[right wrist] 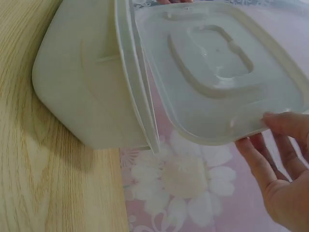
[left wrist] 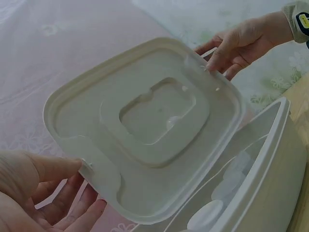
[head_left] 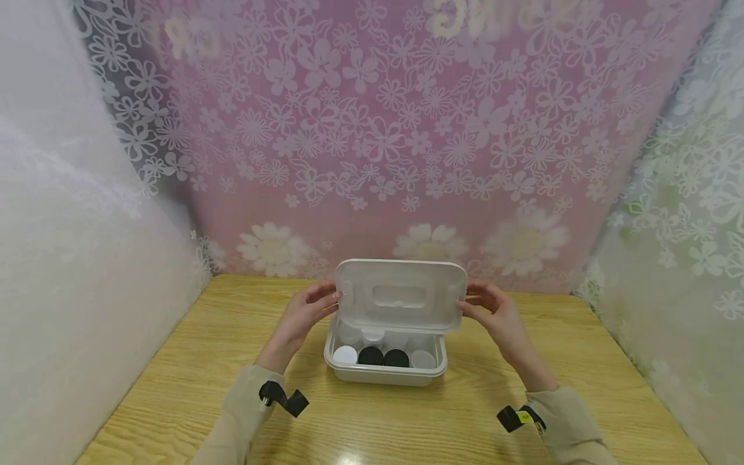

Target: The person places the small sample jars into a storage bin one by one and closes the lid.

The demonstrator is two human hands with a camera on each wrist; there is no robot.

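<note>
A white plastic lid (head_left: pixel 401 316) is held tilted up above the back of a white plastic box (head_left: pixel 383 376), its underside facing me. My left hand (head_left: pixel 301 316) pinches the lid's left edge, thumb on the underside and fingers behind. At the opposite edge my right hand (head_left: pixel 501 320) grips it the same way, as the right wrist view also shows. Inside the box stand several round-topped items: a white one (head_left: pixel 345 355), two black ones (head_left: pixel 396 358) and a greyish one (head_left: pixel 422 360) in front, with pale ones behind partly hidden by the lid.
The box stands on a wooden table (head_left: pixel 232 361). A pink flowered curtain (head_left: pixel 378 213) hangs behind the table's far edge. Pale sheets flank it, a plain one (head_left: pixel 87 258) on the left and a flowered one (head_left: pixel 674 271) on the right.
</note>
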